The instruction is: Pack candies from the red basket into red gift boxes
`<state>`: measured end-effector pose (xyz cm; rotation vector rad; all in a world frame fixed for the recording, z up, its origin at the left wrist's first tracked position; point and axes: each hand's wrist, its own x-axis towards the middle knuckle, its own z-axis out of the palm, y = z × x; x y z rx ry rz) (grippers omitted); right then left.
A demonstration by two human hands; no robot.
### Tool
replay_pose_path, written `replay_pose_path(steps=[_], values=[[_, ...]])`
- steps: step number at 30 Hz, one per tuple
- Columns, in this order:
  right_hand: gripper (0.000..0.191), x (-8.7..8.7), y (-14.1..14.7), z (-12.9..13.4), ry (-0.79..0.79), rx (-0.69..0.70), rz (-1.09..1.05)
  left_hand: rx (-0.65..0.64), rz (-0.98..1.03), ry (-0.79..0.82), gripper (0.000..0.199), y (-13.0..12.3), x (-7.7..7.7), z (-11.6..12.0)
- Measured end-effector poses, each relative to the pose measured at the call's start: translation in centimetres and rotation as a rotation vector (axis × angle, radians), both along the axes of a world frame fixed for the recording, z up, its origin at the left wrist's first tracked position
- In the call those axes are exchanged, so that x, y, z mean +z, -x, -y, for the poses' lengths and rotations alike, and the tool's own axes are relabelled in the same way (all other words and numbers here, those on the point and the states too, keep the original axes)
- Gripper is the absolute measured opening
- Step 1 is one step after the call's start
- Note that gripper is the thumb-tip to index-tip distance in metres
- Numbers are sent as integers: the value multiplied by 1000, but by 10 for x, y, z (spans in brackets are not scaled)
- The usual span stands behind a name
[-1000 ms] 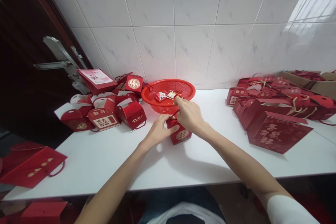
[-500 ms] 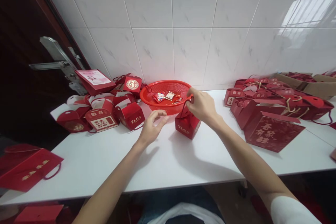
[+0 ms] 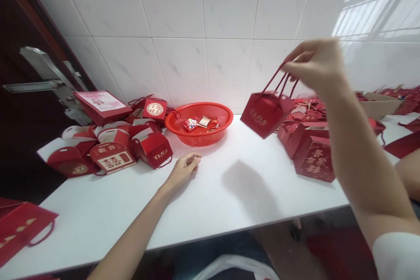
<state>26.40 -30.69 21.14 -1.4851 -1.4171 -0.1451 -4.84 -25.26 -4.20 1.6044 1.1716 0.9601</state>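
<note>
Card boxes (image 3: 113,151) are stacked at left. The left hand (image 3: 183,170), half-curled and empty, is placed near a perforated plastic basket (image 3: 200,141). Over the smooth tabletop (image 3: 210,201), clear of basket and front edge, a red box (image 3: 267,113) is suspended by cords (image 3: 273,78) pinched by the right hand (image 3: 316,65).

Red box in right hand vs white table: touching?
Apart. The head view shows the red box hanging from the right hand above the white table, its shadow lying separate below.

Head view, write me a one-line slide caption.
Right hand holds a red box by its cords above the white table; left hand is near the red basket.
</note>
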Motion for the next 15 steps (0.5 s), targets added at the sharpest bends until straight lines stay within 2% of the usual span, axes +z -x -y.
replay_pose_path(steps=[3, 6, 9, 15], values=[[19, 31, -25, 16, -83, -171, -34, -74, -45, 5, 39, 1, 0, 4], [35, 49, -57, 31, -107, -299, 29, -135, -103, -15, 34, 1, 1, 8], [41, 55, -89, 43, -103, -455, 122, -186, -178, -58, 30, 0, 2, 9], [33, 47, -139, 51, 154, -733, 204, -234, -269, -71, 31, -1, 6, 10]])
